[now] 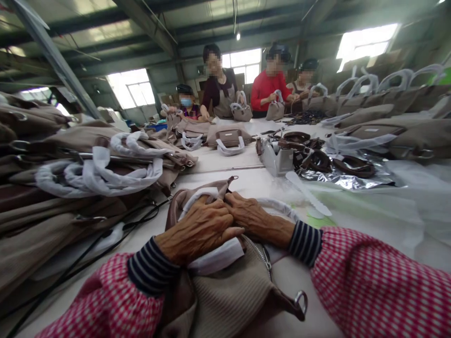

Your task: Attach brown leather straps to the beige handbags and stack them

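Observation:
A taupe ribbed handbag (pixel 232 295) lies on the table right before me, with brown trim, a metal zipper along its opening and a metal ring at the near corner. Its handles are wrapped in white paper (pixel 220 257). My left hand (pixel 199 227) is closed over the bag's top edge, by the wrapped handle. Against it, my right hand (pixel 257 218) is closed on the far side of the same opening, its fingertips tucked down out of sight. Whether a small part is between the fingers cannot be seen.
Stacked handbags (pixel 91 169) with wrapped handles rise at my left, beside black cords (pixel 105 244). Ahead are a tape dispenser (pixel 276 157), brown straps (pixel 317 159) on silvery plastic and a white strip (pixel 308 195). More bags (pixel 398 98) line the right; several people work across the table.

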`<state>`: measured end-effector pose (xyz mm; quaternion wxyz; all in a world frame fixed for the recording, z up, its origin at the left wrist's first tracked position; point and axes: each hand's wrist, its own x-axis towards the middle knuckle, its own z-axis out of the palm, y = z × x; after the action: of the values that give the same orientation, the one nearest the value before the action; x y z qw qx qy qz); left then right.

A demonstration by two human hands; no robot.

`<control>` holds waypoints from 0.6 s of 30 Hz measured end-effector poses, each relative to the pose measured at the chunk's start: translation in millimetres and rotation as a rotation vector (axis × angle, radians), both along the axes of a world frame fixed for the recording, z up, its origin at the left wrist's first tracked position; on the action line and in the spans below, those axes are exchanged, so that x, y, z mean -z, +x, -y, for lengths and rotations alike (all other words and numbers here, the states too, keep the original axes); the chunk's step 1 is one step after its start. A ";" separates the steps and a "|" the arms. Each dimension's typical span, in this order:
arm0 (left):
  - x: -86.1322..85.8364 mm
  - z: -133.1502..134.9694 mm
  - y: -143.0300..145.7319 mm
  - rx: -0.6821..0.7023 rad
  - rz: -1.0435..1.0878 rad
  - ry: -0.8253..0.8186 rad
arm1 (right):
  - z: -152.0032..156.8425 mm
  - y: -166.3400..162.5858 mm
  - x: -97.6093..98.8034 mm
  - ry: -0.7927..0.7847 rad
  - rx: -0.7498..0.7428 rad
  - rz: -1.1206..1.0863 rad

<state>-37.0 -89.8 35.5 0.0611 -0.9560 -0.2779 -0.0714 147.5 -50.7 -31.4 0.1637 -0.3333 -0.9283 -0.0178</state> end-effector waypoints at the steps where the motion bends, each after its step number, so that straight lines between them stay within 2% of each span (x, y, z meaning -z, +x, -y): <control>1: -4.1 -1.5 -0.6 0.014 -0.010 0.007 | 0.7 0.9 1.5 0.018 0.010 0.020; 5: -22.2 2.5 -11.4 0.084 -0.031 0.041 | 10.0 4.8 3.0 0.070 -0.013 0.114; 8: -26.4 14.4 -26.3 0.114 -0.033 0.011 | 22.7 5.9 1.1 0.105 -0.019 0.168; 12: -12.5 25.2 -35.6 0.075 0.027 -0.022 | 31.3 -1.3 -12.8 0.070 0.055 0.172; 15: -0.7 24.7 -28.5 0.071 0.054 0.082 | 26.7 -12.5 -28.6 -0.035 0.125 0.210; 18: 4.3 21.2 -19.6 0.098 0.077 0.170 | 18.3 -24.9 -39.2 -0.073 0.186 0.220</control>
<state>-56.6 -111.0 31.1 0.1277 -0.9564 -0.2260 -0.1342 122.6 -69.0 7.8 0.0463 -0.4198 -0.9057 -0.0353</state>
